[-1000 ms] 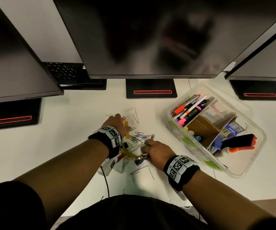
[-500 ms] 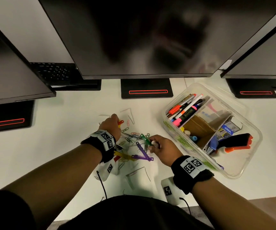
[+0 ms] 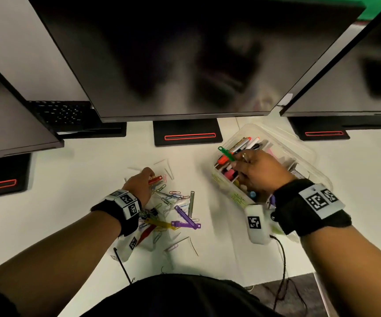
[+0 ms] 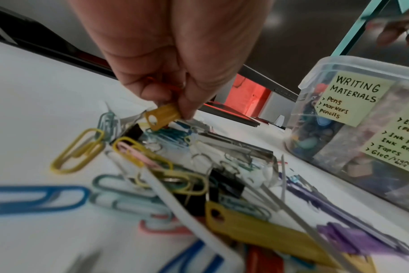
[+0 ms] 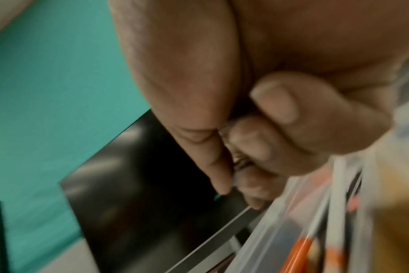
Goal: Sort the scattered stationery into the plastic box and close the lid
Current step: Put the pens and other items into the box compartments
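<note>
Since half a second ago, right hand (image 3: pixel 257 172) has left the clip pile and is now hovering over the pen end of the clear plastic box (image 3: pixel 308 154), carrying a green plastic fastener strip (image 3: pixel 226 153) pinched between thumb and fingertips; the strip is sticking out past the box's left rim. Box is sitting open on the white desk (image 3: pixel 70 179) at right, under the monitors, with markers and pens (image 3: pixel 245 145) lying in the far compartment. A yellow sticky label (image 4: pixel 355 97) on its wall is reading "WRITING MATERIALS". No lid identifiable.

Left hand (image 3: pixel 140 184) is staying down on the pile of coloured paper clips (image 3: pixel 173 195), its grip clamped on a red fastener strip (image 3: pixel 155 179) in the head view. Left wrist view is showing the fingertips (image 4: pixel 189 103) also pinching a yellow strip (image 4: pixel 162 116).

Purple fastener strips (image 3: pixel 186 219), a longer yellow strip (image 3: pixel 159 224), black binder clips (image 4: pixel 224 182) and a metal fastener bar (image 3: pixel 192 202) are lying loose in the pile, between the two arms.
</note>
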A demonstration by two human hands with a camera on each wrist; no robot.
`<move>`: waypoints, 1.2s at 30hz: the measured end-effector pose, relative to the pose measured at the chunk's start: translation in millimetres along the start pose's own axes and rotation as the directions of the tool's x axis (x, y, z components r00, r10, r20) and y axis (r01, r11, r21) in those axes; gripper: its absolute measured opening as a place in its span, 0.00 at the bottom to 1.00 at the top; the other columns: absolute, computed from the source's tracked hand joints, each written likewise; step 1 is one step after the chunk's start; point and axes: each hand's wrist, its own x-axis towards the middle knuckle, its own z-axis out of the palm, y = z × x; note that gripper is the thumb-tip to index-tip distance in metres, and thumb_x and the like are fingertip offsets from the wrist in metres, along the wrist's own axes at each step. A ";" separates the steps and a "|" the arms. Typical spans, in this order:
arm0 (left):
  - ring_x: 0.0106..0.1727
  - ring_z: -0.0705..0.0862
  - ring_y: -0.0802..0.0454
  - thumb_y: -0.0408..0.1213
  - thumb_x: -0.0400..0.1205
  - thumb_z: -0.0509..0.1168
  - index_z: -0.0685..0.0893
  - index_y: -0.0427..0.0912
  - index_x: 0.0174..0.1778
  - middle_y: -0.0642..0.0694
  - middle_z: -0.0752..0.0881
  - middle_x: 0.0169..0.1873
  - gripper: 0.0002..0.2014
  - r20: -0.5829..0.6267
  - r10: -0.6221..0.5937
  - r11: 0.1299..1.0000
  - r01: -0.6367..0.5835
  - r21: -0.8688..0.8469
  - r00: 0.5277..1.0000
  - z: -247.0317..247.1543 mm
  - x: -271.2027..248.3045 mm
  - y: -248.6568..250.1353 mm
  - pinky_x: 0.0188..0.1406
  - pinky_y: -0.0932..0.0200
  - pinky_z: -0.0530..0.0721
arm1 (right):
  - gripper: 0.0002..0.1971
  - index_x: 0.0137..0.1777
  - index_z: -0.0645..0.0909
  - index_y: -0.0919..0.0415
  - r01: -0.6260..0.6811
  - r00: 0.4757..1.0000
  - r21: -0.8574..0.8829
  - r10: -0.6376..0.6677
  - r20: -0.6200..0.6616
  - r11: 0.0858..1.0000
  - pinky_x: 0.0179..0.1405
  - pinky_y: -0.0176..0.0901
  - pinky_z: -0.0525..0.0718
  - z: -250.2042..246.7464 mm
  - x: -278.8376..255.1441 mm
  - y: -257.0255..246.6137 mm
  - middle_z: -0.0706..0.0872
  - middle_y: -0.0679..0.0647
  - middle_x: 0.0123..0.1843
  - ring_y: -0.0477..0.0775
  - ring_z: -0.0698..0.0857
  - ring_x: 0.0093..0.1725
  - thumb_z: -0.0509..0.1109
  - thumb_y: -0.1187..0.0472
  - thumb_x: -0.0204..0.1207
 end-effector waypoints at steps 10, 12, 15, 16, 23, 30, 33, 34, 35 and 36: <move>0.58 0.82 0.37 0.27 0.82 0.55 0.72 0.42 0.69 0.34 0.84 0.58 0.18 -0.020 -0.015 0.999 0.014 -0.046 1.000 -5.1 -3.8 3.8 0.57 0.49 0.80 | 0.11 0.51 0.82 0.70 -0.343 0.926 -0.673 0.358 -0.123 0.655 0.52 0.49 0.80 -54.8 32.7 42.7 0.85 0.64 0.49 0.64 0.83 0.52 0.66 0.62 0.78; 0.61 0.81 0.38 0.27 0.82 0.56 0.73 0.41 0.69 0.36 0.83 0.61 0.19 -0.013 -0.002 0.996 0.001 -0.086 1.000 -6.2 -4.3 3.7 0.60 0.49 0.80 | 0.11 0.37 0.79 0.65 -0.371 0.914 -0.658 0.382 -0.135 0.655 0.47 0.48 0.80 -51.8 34.3 43.0 0.84 0.58 0.39 0.61 0.83 0.46 0.72 0.57 0.74; 0.63 0.81 0.39 0.24 0.80 0.56 0.74 0.40 0.69 0.38 0.82 0.63 0.21 0.006 0.030 0.991 -0.029 -0.128 1.000 -10.0 -5.8 4.4 0.63 0.52 0.78 | 0.15 0.34 0.76 0.61 -0.404 0.907 -0.587 0.389 -0.159 0.702 0.42 0.45 0.78 -52.5 31.3 32.2 0.80 0.55 0.33 0.58 0.81 0.42 0.77 0.53 0.68; 0.63 0.81 0.40 0.24 0.80 0.55 0.73 0.40 0.69 0.38 0.82 0.63 0.21 0.015 0.032 0.989 -0.029 -0.148 0.999 -11.2 -6.1 3.5 0.62 0.53 0.77 | 0.15 0.39 0.79 0.62 -0.376 0.923 -0.585 0.346 -0.168 0.718 0.42 0.45 0.77 -50.8 29.4 23.6 0.82 0.56 0.37 0.58 0.80 0.42 0.76 0.51 0.69; 0.51 0.80 0.43 0.21 0.79 0.52 0.74 0.41 0.65 0.40 0.82 0.52 0.20 0.047 0.019 0.950 -0.004 -0.311 0.999 -11.2 -6.3 -2.1 0.54 0.55 0.77 | 0.17 0.59 0.82 0.59 0.040 0.999 -0.480 -0.024 0.039 0.876 0.58 0.45 0.80 30.2 19.2 -39.5 0.84 0.60 0.59 0.60 0.83 0.58 0.69 0.52 0.74; 0.38 0.76 0.47 0.24 0.84 0.49 0.76 0.36 0.63 0.39 0.80 0.42 0.16 0.084 -0.070 0.859 0.103 -0.502 0.994 -8.8 -7.3 -9.1 0.27 0.80 0.72 | 0.16 0.62 0.79 0.62 0.030 0.989 -0.525 -0.100 -0.105 0.851 0.58 0.49 0.82 76.4 14.5 -43.6 0.74 0.61 0.65 0.63 0.83 0.58 0.65 0.60 0.76; 0.40 0.76 0.47 0.22 0.83 0.47 0.75 0.37 0.64 0.40 0.78 0.45 0.18 0.115 -0.078 0.823 0.130 -0.553 0.990 -7.5 -6.5 -8.9 0.31 0.72 0.74 | 0.16 0.62 0.79 0.62 0.034 0.993 -0.531 -0.088 -0.077 0.847 0.58 0.49 0.82 79.1 15.7 -43.1 0.77 0.63 0.63 0.63 0.82 0.59 0.65 0.61 0.76; 0.40 0.76 0.48 0.20 0.83 0.47 0.75 0.37 0.65 0.41 0.78 0.45 0.20 0.134 -0.089 0.801 0.150 -0.579 0.987 -7.2 -6.2 -8.6 0.32 0.69 0.74 | 0.16 0.63 0.79 0.61 0.035 0.993 -0.525 -0.088 -0.075 0.851 0.60 0.49 0.81 80.3 14.8 -42.9 0.76 0.63 0.64 0.63 0.81 0.61 0.65 0.60 0.76; 0.38 0.75 0.49 0.20 0.83 0.46 0.75 0.37 0.66 0.41 0.78 0.44 0.20 0.155 -0.104 0.773 0.178 -0.609 0.982 -6.9 -5.1 -7.9 0.31 0.68 0.74 | 0.17 0.65 0.77 0.61 0.030 0.994 -0.513 -0.080 -0.076 0.858 0.62 0.49 0.81 81.4 13.2 -43.0 0.74 0.63 0.67 0.63 0.80 0.63 0.65 0.60 0.76; 0.35 0.74 0.52 0.19 0.82 0.46 0.75 0.38 0.65 0.42 0.79 0.42 0.21 0.178 -0.120 0.741 0.207 -0.639 0.977 -6.8 -3.8 -7.2 0.27 0.70 0.75 | 0.19 0.67 0.76 0.60 0.021 0.994 -0.506 -0.070 -0.078 0.863 0.65 0.50 0.80 82.9 11.0 -43.2 0.69 0.63 0.72 0.65 0.78 0.67 0.65 0.60 0.77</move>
